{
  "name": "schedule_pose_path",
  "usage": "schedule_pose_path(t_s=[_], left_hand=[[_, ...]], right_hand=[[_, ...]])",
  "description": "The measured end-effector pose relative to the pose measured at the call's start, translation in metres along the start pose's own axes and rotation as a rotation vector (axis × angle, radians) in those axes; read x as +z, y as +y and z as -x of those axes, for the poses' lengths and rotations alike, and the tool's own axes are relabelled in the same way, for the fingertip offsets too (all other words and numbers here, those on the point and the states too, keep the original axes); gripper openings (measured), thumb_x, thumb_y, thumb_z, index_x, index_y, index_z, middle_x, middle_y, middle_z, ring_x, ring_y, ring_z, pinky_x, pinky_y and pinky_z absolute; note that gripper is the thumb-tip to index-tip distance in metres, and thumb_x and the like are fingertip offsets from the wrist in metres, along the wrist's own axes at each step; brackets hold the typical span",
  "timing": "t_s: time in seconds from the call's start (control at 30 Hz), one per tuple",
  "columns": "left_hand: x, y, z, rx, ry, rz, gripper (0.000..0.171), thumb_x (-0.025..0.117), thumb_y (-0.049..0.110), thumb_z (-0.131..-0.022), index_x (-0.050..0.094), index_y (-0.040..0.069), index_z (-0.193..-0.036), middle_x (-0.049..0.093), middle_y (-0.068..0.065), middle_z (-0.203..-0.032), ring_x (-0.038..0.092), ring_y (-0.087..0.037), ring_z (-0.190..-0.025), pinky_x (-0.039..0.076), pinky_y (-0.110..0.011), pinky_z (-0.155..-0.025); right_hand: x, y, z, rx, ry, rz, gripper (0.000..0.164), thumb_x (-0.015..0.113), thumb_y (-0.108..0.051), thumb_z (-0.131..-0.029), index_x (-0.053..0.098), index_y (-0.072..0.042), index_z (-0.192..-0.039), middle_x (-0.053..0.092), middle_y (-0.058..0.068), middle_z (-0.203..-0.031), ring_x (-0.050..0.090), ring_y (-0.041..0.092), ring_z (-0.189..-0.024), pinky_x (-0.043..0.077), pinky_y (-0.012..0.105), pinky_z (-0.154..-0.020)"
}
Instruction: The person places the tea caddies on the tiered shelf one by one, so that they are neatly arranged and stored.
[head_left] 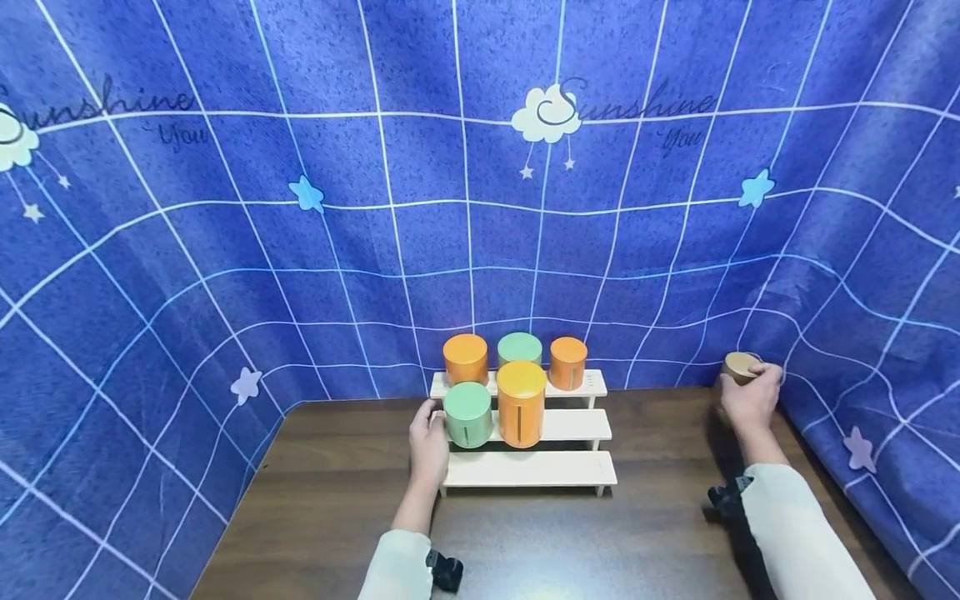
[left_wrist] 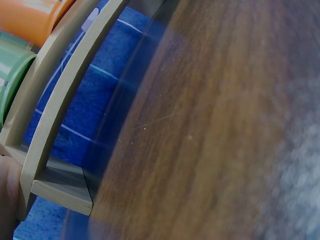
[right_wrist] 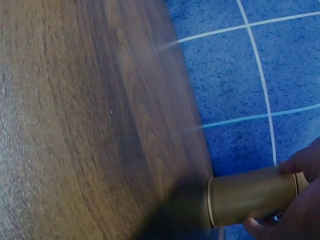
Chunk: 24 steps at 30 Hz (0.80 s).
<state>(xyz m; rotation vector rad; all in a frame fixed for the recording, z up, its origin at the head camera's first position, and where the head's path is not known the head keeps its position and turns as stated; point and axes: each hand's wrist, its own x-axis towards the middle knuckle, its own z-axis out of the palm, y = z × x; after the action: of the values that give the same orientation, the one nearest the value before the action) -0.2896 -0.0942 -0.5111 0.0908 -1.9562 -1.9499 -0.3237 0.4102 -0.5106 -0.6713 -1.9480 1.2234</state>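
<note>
In the head view my right hand (head_left: 752,400) grips a tan-brown cylindrical canister (head_left: 741,364) near the table's back right corner. The right wrist view shows this canister (right_wrist: 255,196) with my thumb and fingers around it, its base at the tabletop. My left hand (head_left: 429,446) holds the left end of a white three-tier display stand (head_left: 528,469), beside a green canister (head_left: 468,415) on the middle tier. Part of that hand's grip is hidden. Next to the green one stands a tall orange canister (head_left: 521,406).
On the top tier are an orange canister (head_left: 466,360), a green canister (head_left: 520,347), partly hidden, and a smaller orange canister (head_left: 567,364). The brown wooden table (head_left: 330,500) ends at a blue gridded cloth (head_left: 427,167) behind and at both sides.
</note>
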Motion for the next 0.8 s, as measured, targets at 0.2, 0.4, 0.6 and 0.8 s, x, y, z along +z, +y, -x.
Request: schedule_pose_path(t_s=[0.2,0.4,0.6,0.8], left_hand=[[0.003,-0.010,-0.006,-0.012,0.026,0.004,0.035,0.045,-0.006,-0.102,0.065,-0.006,-0.131,0.068,-0.024,-0.126,0.057,-0.012,-0.106,0.048,-0.015,-0.091],[0.003,-0.002,-0.001,-0.020,0.015,0.013,0.034,0.045,-0.007,-0.102,0.065,-0.007,-0.130,0.068,-0.027,-0.121,0.057,-0.011,-0.098,0.050,-0.017,-0.084],[0.004,-0.005,0.000,-0.029,0.018,-0.002,0.036,0.047,-0.006,-0.103,0.064,-0.006,-0.135,0.067,-0.026,-0.133,0.058,-0.017,-0.110,0.048,-0.014,-0.090],[0.006,-0.008,0.000,-0.023,0.022,0.009,0.036,0.045,-0.007,-0.102,0.064,-0.007,-0.133,0.067,-0.026,-0.129,0.058,-0.014,-0.106,0.048,-0.014,-0.090]], right_hand=[[-0.006,-0.010,0.007,0.112,-0.018,-0.060,0.046,0.074,-0.017,-0.089,0.043,-0.017,-0.122,0.049,-0.006,-0.117,0.055,0.037,-0.128,0.042,0.039,-0.110],[-0.016,-0.019,0.021,0.279,-0.077,-0.249,0.051,0.074,-0.024,-0.090,0.037,-0.030,-0.125,0.056,-0.020,-0.098,0.058,0.001,-0.085,0.046,0.013,-0.079],[-0.034,-0.030,0.030,0.506,-0.304,-0.685,0.010,0.063,-0.016,-0.100,0.055,-0.020,-0.096,0.063,-0.012,-0.071,0.060,0.005,-0.056,0.056,0.026,-0.054],[-0.056,-0.030,0.034,0.733,-0.776,-1.094,0.030,0.040,-0.032,-0.112,0.067,-0.022,-0.101,0.072,-0.003,-0.097,0.068,0.015,-0.096,0.054,0.038,-0.087]])
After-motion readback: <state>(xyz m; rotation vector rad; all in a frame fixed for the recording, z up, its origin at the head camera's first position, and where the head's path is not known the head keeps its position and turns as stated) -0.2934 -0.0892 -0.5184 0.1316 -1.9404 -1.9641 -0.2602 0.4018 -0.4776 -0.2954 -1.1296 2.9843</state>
